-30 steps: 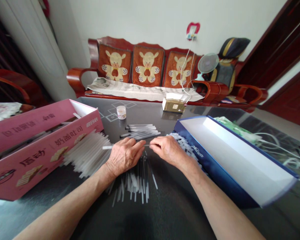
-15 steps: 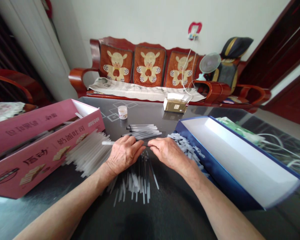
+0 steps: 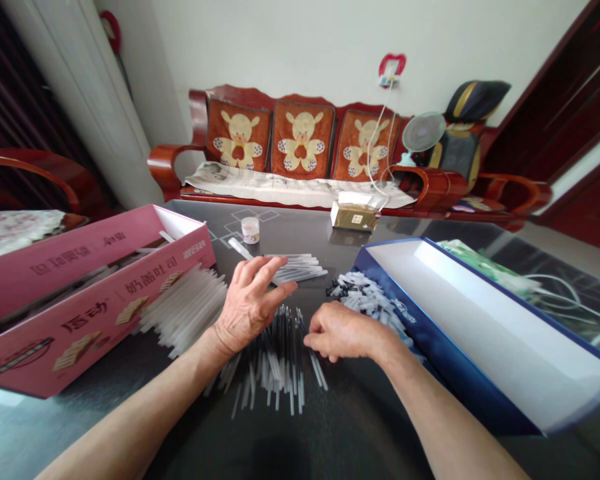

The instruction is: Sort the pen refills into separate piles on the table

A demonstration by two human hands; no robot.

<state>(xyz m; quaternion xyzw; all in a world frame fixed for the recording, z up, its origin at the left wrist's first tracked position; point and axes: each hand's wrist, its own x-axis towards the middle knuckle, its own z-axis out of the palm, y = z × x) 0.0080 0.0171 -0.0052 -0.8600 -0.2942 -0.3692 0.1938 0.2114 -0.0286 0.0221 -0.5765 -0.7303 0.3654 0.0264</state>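
My left hand (image 3: 253, 297) is above the table with its fingers spread. Behind its fingers a whitish translucent tube (image 3: 240, 248) slants toward several similar tubes (image 3: 303, 268); I cannot tell if the hand touches it. My right hand (image 3: 343, 331) is lower, thumb and fingertips pinched at the right edge of a bunch of thin pen refills (image 3: 285, 353), dark above and clear below. A refill's clear end (image 3: 320, 372) shows beneath its fingers; the top is hidden. Left of my left hand lies a heap of translucent pen barrels (image 3: 183, 310). Small white and black pieces (image 3: 367, 293) are heaped beyond my right hand.
A pink box (image 3: 130, 293) stands at left and a blue box with a white inside (image 3: 473, 313) at right. Farther back are a small white tub (image 3: 251, 230) and a tissue box (image 3: 355, 217). White cables (image 3: 555, 283) lie behind the blue box.
My hands have moved apart. The left has spread its fingers, and the tube near it now slants toward the back. The right has come down and nearer to the refills.
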